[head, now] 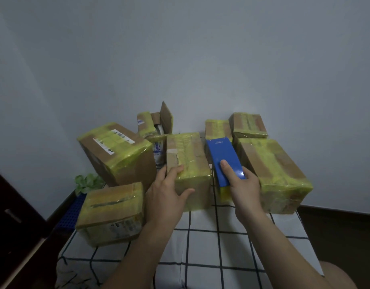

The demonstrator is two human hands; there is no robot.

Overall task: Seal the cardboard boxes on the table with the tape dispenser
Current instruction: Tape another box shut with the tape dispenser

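Note:
A tall cardboard box (pixel 188 161) wrapped in yellow tape stands at the table's middle. My left hand (pixel 167 192) grips its near left corner, fingers on the top edge and thumb on the front face. My right hand (pixel 243 184) holds the blue tape dispenser (pixel 223 157) just right of that box, index finger stretched along its top. A yellow tape roll (pixel 225 193) shows under the dispenser's near end.
Several other taped boxes surround it: a large tilted one (pixel 117 153) at left, one (pixel 113 213) at near left, a big one (pixel 275 174) at right, two small ones (pixel 248 125) behind. An open box (pixel 157 126) stands at the back. The checked tablecloth (pixel 200 247) lies nearest me.

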